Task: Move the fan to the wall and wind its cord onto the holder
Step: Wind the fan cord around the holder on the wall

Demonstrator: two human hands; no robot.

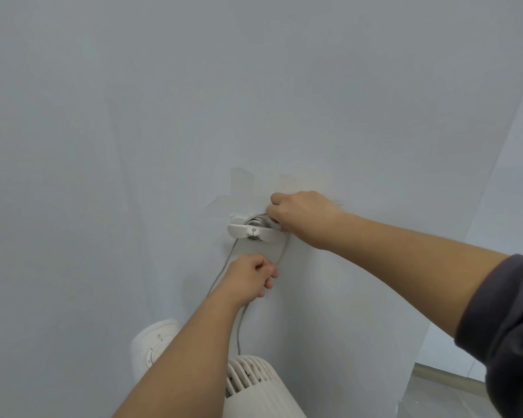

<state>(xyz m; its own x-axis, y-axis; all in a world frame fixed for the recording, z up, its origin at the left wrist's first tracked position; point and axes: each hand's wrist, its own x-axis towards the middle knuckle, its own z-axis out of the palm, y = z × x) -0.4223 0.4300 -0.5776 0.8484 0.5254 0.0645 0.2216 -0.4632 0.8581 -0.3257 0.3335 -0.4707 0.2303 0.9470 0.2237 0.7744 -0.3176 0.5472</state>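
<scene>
Cord (224,268) | right hand (302,218) pinching it at holder (254,231) | left hand (249,274) gripping it below

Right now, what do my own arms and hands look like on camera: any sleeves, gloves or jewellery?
Both hands are bare: no gloves, rings or watch show on the left hand or the right hand. The left forearm is uncovered as far as the frame shows. The right arm wears a dark grey sleeve of soft, fleece-like cloth, pushed up to bunch near the elbow.
</scene>
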